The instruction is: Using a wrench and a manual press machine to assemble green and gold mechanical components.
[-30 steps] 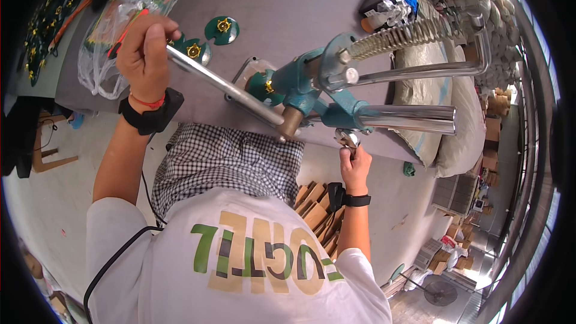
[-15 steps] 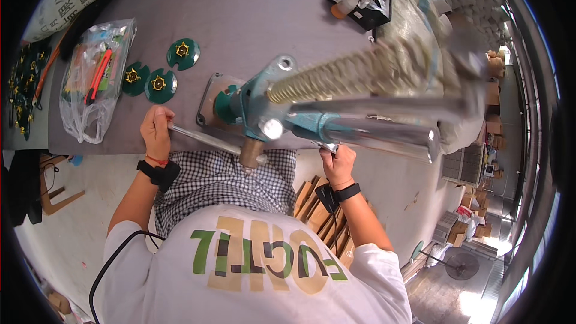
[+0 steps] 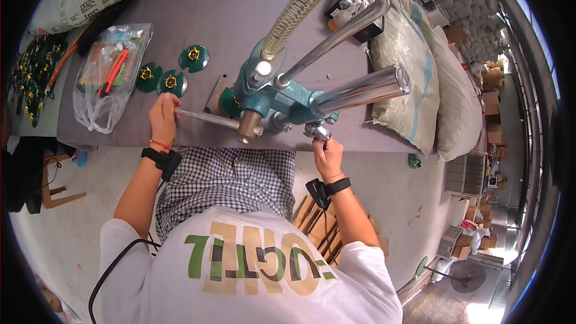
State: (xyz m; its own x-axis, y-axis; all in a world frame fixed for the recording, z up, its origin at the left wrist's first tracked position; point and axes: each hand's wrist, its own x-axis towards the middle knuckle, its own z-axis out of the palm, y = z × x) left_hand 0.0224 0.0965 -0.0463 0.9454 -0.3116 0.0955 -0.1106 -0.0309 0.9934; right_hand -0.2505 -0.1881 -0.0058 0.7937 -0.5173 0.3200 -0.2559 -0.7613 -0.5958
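Observation:
A teal hand press (image 3: pixel 251 91) stands at the table's front edge, with a coil spring (image 3: pixel 294 18), a bent steel bar (image 3: pixel 336 39) and a thick chrome column (image 3: pixel 366 91). My left hand (image 3: pixel 163 119) is closed around the outer end of its metal lever rod (image 3: pixel 207 119). Low beside the column, my right hand (image 3: pixel 329 159) grips a shiny metal handle (image 3: pixel 318 132), partly hidden by the fingers. Under the press head a green disc (image 3: pixel 227 101) shows in part. Beyond my left hand lie three green discs (image 3: pixel 194 57) with yellow centre pieces.
Left of the discs, a clear plastic bag (image 3: pixel 108 99) bears a red utility knife (image 3: pixel 113 73). More green and yellow pieces (image 3: pixel 36 75) are heaped at far left. Filled woven sacks (image 3: pixel 403 84) rest at the right, by a black box (image 3: pixel 366 30). Cardboard pieces (image 3: pixel 309 213) lie below the table.
The press's spring, bar and column appear higher and further left, and sharp instead of blurred. Table items appear slightly right, so the view has shifted. Both hands keep their grips.

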